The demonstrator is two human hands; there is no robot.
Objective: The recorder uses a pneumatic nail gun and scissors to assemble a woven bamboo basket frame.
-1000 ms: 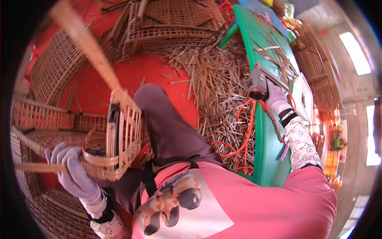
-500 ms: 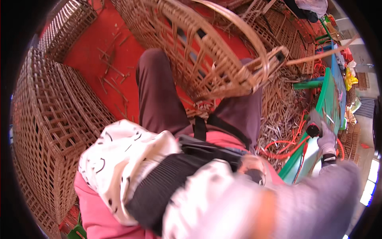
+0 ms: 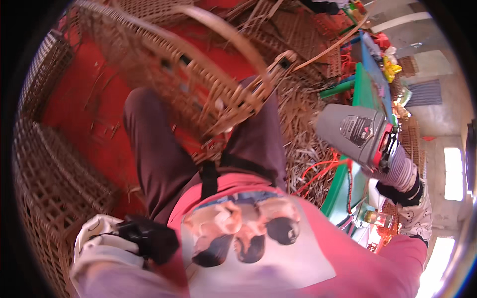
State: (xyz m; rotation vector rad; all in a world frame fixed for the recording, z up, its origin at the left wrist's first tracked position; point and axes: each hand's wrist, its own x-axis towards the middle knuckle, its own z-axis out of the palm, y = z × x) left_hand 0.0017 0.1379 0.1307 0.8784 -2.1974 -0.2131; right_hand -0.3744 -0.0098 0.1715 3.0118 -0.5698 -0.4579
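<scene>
My right hand [image 3: 397, 166], in a grey-purple glove with a black cuff, grips a grey power tool [image 3: 350, 131] with red trim and a dark label on its broad end. The tool is beside the green table's edge. At the lower left, my left hand [image 3: 114, 270] is a blurred grey-purple gloved shape near my side, next to a white patterned sleeve and black cuff; its fingers cannot be made out. A woven brown wicker basket piece [image 3: 198, 79] with a curved rim leans tilted across my knees, apart from both hands.
Woven wicker panels [image 3: 54, 184] stand at the left on a red floor [image 3: 74, 99]. Cane scraps [image 3: 303, 119] lie heaped to the right of my legs. An orange-red cord [image 3: 323, 171] runs beside the green table [image 3: 338, 184]. A glass jar [image 3: 377, 218] stands at the lower right.
My left arm has swung from across my body to the lower left. The power tool in my right hand has come nearer and turned its broad grey end up. The view has shifted right.
</scene>
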